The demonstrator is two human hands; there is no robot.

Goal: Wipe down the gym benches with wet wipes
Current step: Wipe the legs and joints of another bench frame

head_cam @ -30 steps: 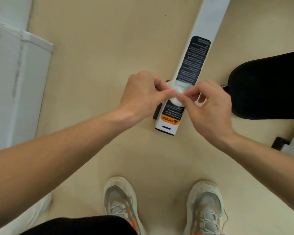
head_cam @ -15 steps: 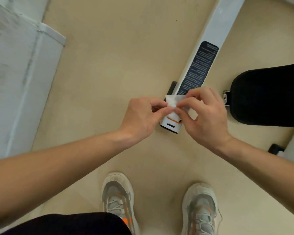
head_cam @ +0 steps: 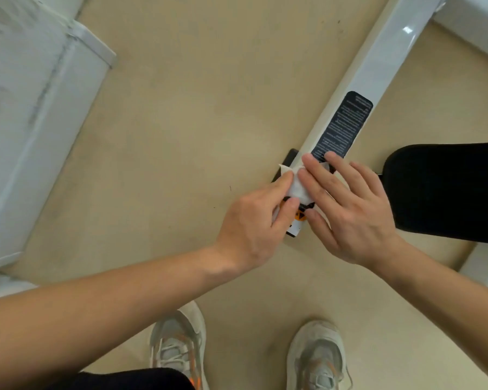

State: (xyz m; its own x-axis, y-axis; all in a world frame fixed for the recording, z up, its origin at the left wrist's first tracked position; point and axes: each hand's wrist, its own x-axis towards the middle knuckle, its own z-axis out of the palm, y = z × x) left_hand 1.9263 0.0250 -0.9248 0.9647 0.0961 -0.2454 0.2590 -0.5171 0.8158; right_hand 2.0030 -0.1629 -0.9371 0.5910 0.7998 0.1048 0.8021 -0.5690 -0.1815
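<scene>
Thin, crumpled white wet wipe (head_cam: 297, 188) sits over the end of glossy white metal beam (head_cam: 378, 66), beside black padded bench (head_cam: 448, 192). Left hand (head_cam: 251, 223) pinches its edge between thumb and forefinger; right hand (head_cam: 352, 212) lays straight, slightly spread fingers on it.

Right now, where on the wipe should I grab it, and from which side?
Probably the free corner of the wipe, coming from the left: it sticks out past the right hand, whose flat fingers cover most of the rest. The left hand pinches that near edge.
</scene>
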